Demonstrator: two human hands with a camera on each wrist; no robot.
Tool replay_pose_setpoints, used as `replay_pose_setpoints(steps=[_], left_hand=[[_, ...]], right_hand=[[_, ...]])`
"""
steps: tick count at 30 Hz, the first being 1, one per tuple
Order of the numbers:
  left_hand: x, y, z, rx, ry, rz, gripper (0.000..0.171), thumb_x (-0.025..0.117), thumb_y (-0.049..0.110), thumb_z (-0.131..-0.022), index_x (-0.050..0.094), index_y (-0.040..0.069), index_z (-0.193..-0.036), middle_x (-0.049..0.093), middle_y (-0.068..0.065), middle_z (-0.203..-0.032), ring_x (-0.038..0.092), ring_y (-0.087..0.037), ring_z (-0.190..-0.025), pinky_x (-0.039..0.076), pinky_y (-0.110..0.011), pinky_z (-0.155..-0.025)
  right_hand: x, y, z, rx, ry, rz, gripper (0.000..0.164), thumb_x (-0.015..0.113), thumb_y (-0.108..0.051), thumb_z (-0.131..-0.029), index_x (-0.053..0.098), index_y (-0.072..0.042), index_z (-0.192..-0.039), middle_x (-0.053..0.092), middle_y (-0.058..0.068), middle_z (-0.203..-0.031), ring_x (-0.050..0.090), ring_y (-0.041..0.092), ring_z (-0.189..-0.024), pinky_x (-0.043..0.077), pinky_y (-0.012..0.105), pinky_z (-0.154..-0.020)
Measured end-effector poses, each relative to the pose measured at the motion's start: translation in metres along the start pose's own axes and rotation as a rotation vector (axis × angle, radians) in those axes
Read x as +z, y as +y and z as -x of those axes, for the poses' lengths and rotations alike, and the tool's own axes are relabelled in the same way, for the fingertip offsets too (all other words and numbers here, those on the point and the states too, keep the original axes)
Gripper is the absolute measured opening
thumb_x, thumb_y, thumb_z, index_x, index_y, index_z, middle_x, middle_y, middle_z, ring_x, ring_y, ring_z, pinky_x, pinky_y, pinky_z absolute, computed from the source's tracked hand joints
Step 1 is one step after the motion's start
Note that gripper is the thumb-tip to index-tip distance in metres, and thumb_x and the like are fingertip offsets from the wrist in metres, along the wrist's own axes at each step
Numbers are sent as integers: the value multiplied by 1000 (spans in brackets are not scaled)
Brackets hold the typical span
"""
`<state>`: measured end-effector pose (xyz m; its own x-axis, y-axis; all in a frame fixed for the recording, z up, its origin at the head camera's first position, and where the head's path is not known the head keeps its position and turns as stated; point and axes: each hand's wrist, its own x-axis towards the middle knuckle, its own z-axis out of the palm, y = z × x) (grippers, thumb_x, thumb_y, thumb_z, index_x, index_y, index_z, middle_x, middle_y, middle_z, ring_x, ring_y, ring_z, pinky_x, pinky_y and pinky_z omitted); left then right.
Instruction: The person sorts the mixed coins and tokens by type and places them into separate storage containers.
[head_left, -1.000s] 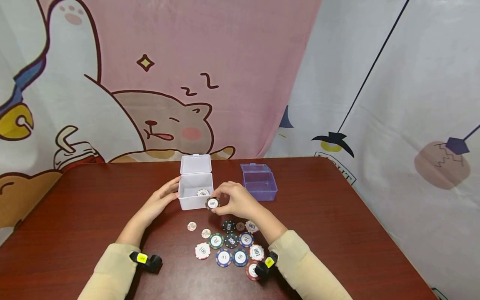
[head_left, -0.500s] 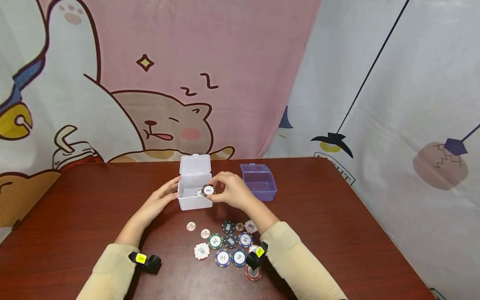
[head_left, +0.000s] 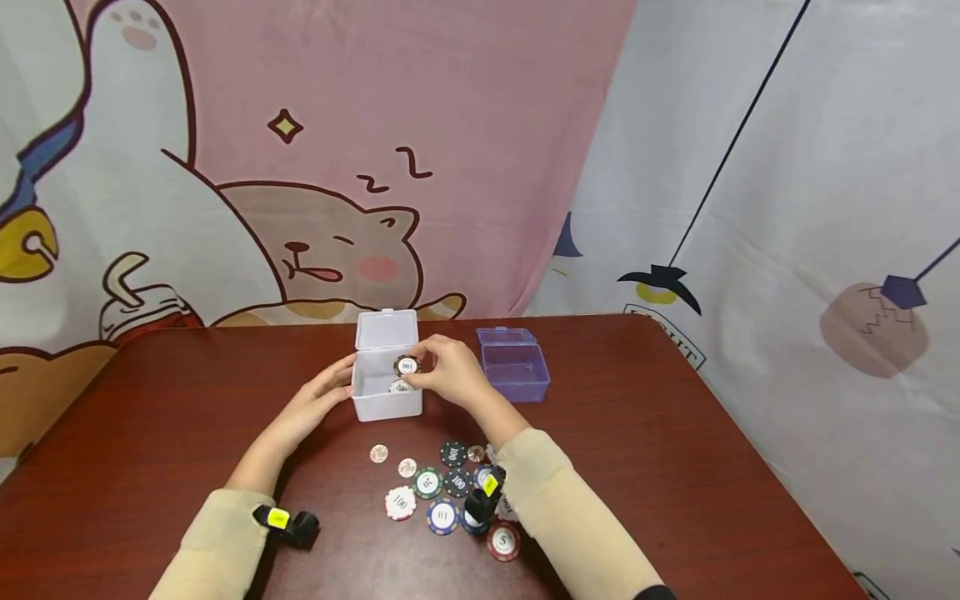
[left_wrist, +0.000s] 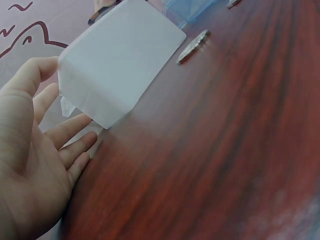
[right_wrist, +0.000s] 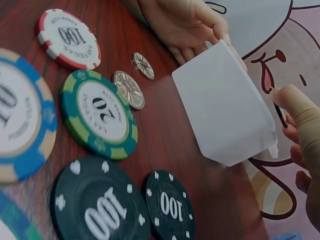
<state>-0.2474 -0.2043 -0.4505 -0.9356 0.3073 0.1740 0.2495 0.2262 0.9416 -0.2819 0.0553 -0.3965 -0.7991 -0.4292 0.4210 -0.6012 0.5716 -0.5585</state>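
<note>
My right hand [head_left: 450, 375] pinches a dark-edged poker chip [head_left: 407, 365] marked 100 between thumb and fingers, over the opening of a white plastic box [head_left: 387, 407]. Inside that box lies a white poker chip [head_left: 400, 387], partly hidden by the thumb. The box's lid [head_left: 387, 331] stands tilted back. My left hand [head_left: 303, 417] rests against the box's left side. In the left wrist view its thumb [left_wrist: 42, 67] touches the box near a corner, and the other fingers are spread and loosely extended. From the right wrist, the held chip [right_wrist: 280, 115] shows only as a thin dark edge.
To the right stands a purple translucent box [head_left: 517, 390] with its lid raised. Several poker chips, including a green one [head_left: 427, 483] and a red one [head_left: 503, 542], lie in front, some under the right forearm. Coin-like discs [head_left: 378, 453] lie nearer the white box.
My right hand has carried the dark-edged chip from in front of the white box, up and leftward over its opening. The left hand stays against the box.
</note>
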Motion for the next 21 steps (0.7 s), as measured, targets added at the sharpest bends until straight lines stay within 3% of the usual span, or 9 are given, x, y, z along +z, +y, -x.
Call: replay_pose_setpoints(steps=[6,21], left_hand=[[-1,2,1,-1,-3,-3,56,53,15,-98,31,8,-149,40,-25,-144,36,-36,-130,26,-52,-102],[0,2,1,4,-19,12,57,53,18,-98,30,9,-150,38,-25,-145,35,-38,-130,24,-58,-103]], right_hand=[[10,-4,-6,72,-7,71,33,85,-29,-72,73,-13,-98,63,-7,-88,51,7,-69,40,22,-63],[22,-6,-7,167,-8,163,35,83,-39,-72,73,-22,-100,62,-14,-90,53,3,-72,42,23,-62]])
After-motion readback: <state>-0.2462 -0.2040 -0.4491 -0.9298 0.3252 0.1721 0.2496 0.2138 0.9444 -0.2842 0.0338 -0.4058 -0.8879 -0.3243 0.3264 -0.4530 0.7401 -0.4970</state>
